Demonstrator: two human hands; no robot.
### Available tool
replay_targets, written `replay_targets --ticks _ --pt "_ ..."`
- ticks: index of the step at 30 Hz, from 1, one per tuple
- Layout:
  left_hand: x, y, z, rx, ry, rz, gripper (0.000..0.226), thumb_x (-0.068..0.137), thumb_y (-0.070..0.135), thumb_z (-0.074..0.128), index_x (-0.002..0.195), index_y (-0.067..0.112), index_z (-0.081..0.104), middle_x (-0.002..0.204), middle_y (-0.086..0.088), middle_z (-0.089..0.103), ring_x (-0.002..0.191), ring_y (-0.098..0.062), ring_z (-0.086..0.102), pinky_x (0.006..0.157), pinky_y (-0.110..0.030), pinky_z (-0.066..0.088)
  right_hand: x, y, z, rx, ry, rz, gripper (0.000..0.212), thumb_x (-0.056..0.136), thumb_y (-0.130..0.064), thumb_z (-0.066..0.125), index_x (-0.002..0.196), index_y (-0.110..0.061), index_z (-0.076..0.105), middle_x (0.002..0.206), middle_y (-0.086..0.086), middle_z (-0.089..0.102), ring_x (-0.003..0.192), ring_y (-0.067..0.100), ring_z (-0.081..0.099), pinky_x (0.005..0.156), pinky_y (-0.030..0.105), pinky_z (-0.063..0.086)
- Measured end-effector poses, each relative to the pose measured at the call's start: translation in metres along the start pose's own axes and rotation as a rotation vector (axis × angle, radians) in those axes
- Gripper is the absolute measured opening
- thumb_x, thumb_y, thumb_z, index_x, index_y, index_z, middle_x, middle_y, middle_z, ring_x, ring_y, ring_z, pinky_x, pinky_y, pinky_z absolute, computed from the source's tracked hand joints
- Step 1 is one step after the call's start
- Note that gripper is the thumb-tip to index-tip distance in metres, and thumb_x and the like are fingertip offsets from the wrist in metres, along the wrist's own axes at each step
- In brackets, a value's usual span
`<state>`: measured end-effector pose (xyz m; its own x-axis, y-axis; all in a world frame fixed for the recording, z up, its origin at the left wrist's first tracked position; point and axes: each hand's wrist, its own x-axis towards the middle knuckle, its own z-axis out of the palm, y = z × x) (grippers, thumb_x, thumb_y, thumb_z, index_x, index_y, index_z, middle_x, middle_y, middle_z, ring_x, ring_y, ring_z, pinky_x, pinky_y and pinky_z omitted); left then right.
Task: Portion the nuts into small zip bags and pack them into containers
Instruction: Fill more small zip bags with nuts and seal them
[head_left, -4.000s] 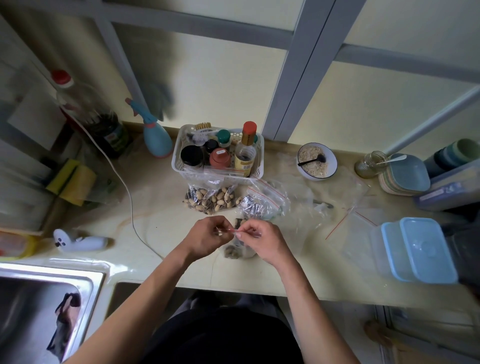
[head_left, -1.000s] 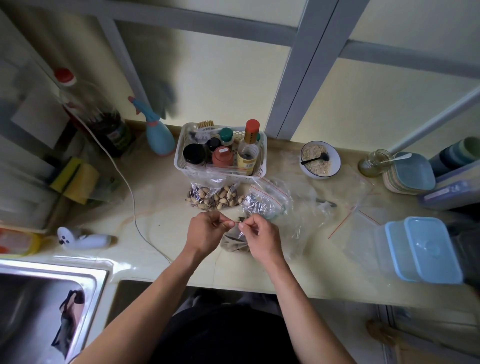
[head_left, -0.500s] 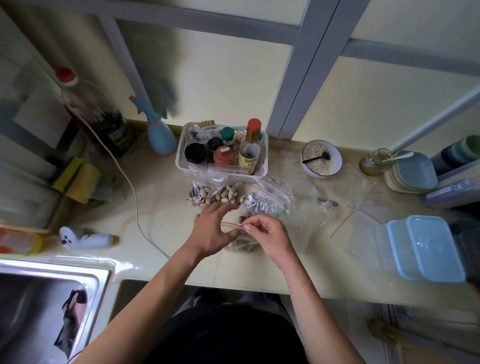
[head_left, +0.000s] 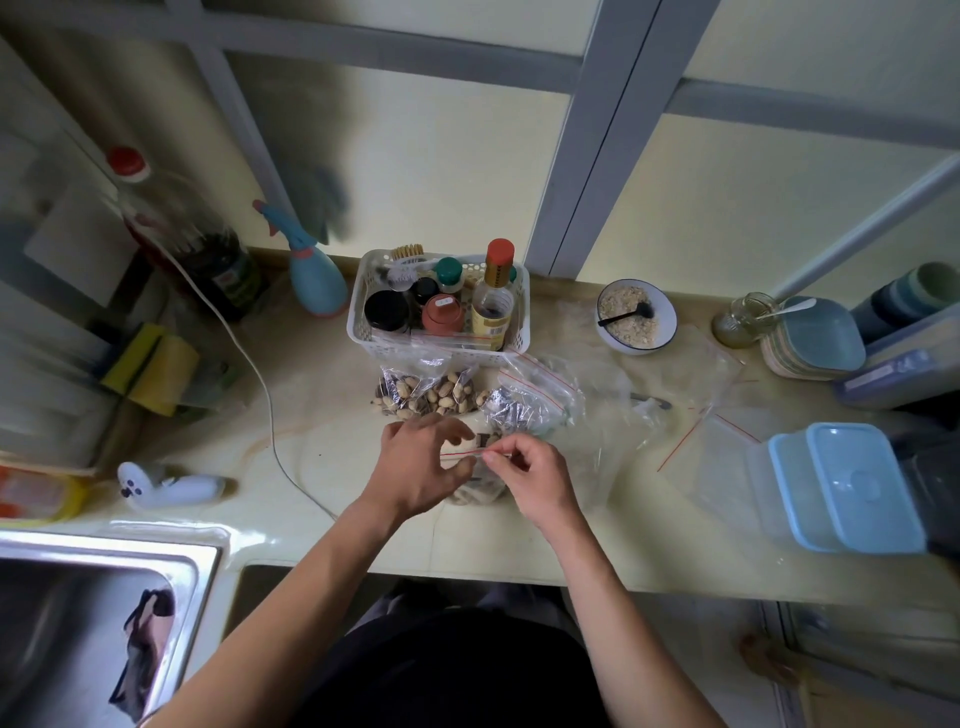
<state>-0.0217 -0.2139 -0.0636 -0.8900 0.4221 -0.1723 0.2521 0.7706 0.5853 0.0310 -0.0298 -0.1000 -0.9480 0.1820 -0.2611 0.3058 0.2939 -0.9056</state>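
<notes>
A small clear zip bag (head_left: 480, 488) with nuts in it stands on the counter between my hands. My right hand (head_left: 530, 478) pinches the right end of its red zip strip. My left hand (head_left: 421, 467) lies against the bag's left side with fingers spread and loosely bent; its thumb is near the strip. Behind them lie a bag of pale nuts (head_left: 426, 392) and a bag of dark seeds (head_left: 519, 410). Two light blue lidded containers (head_left: 847, 486) sit at the right. Empty zip bags (head_left: 696, 400) are spread between.
A white basket (head_left: 363, 332) of bottles and jars stands behind the nut bags. A bowl of oats (head_left: 635, 317), a glass jar (head_left: 737, 325) and stacked plates (head_left: 815, 338) line the back right. Steel sink (head_left: 104, 613) at lower left; white cable (head_left: 260, 384), white controller (head_left: 166, 486), spray bottle (head_left: 314, 275).
My left hand has let go of its pinch on the zip strip and spread its fingers over the bag's left side. My right hand still pinches the strip's right end.
</notes>
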Motion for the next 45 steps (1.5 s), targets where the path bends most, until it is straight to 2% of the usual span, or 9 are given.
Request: replay_targets --ticks 7,11,14,16,23,27,34,39,45 --pt "0.006 0.007 -0.002 -0.101 0.093 -0.027 0.007 0.081 0.032 0.075 0.077 0.027 0.073 0.075 0.013 0.071 0.068 -0.005 0.061 0.067 -0.028 0.047 0.002 -0.006 0.004 0.119 -0.012 0.010 0.005 0.085 -0.017 0.080 0.087 -0.021 0.079 0.088 -0.002 0.077 0.086 0.017 0.073 0.084 0.039 0.057" --pt "0.007 0.006 0.000 -0.099 0.074 -0.063 0.017 0.082 0.040 0.061 0.082 0.025 0.070 0.082 0.010 0.071 0.076 -0.015 0.064 0.072 -0.036 0.053 -0.002 -0.005 0.004 0.351 0.042 0.106 0.003 0.092 -0.009 0.073 0.093 -0.010 0.076 0.093 0.010 0.077 0.084 0.015 0.069 0.081 0.029 0.055" --pt "0.005 0.002 0.002 -0.094 0.033 -0.024 0.028 0.081 0.048 0.051 0.085 0.026 0.067 0.084 0.012 0.067 0.080 -0.012 0.062 0.077 -0.037 0.052 -0.002 -0.001 0.001 0.348 0.023 0.113 0.011 0.095 -0.013 0.070 0.092 -0.003 0.072 0.094 0.017 0.076 0.084 0.018 0.068 0.081 0.034 0.054" --pt "0.004 0.001 0.004 -0.112 0.015 0.009 0.033 0.081 0.052 0.050 0.089 0.025 0.068 0.086 0.013 0.066 0.081 -0.010 0.060 0.078 -0.036 0.052 -0.002 -0.001 0.001 0.334 0.010 0.108 0.010 0.096 -0.012 0.068 0.091 -0.004 0.071 0.091 0.010 0.076 0.082 0.015 0.067 0.078 0.029 0.054" --pt "0.008 0.001 0.007 -0.223 0.023 0.021 0.009 0.083 0.028 0.073 0.079 0.020 0.072 0.078 0.010 0.067 0.071 -0.008 0.059 0.068 -0.031 0.050 0.000 -0.003 0.010 0.249 -0.001 0.120 0.016 0.093 -0.031 0.061 0.088 -0.017 0.068 0.086 0.005 0.072 0.080 0.012 0.064 0.081 0.033 0.052" --pt "0.011 0.002 0.006 -0.261 -0.006 0.019 0.010 0.080 0.014 0.078 0.076 0.019 0.071 0.073 0.012 0.065 0.066 0.000 0.056 0.066 -0.027 0.047 -0.002 -0.006 0.017 0.252 0.022 0.121 0.019 0.102 -0.015 0.058 0.083 -0.017 0.061 0.079 -0.005 0.063 0.075 0.007 0.056 0.078 0.027 0.046" --pt "0.012 0.000 0.004 -0.271 -0.022 -0.007 0.009 0.087 0.026 0.076 0.079 0.024 0.072 0.072 0.016 0.066 0.070 0.001 0.059 0.062 -0.011 0.039 0.001 -0.013 0.010 0.301 -0.001 0.073 0.014 0.090 -0.023 0.072 0.095 -0.012 0.065 0.087 0.000 0.066 0.081 0.010 0.060 0.076 0.020 0.047" --pt "0.010 -0.009 -0.004 -0.229 -0.078 -0.051 0.005 0.088 0.026 0.073 0.084 0.025 0.074 0.078 0.016 0.069 0.072 0.006 0.058 0.062 -0.016 0.039 0.005 -0.012 0.012 0.115 0.053 0.053 0.007 0.092 -0.015 0.072 0.087 -0.020 0.070 0.081 -0.002 0.072 0.071 0.014 0.066 0.072 0.029 0.053" --pt "0.009 -0.017 -0.010 -0.210 0.020 -0.094 0.015 0.084 0.023 0.077 0.074 0.030 0.069 0.071 0.017 0.064 0.072 0.006 0.056 0.060 -0.013 0.036 0.003 -0.013 0.008 0.202 0.067 0.089 0.005 0.094 -0.015 0.068 0.091 -0.014 0.064 0.076 -0.005 0.066 0.070 0.010 0.062 0.074 0.031 0.050"
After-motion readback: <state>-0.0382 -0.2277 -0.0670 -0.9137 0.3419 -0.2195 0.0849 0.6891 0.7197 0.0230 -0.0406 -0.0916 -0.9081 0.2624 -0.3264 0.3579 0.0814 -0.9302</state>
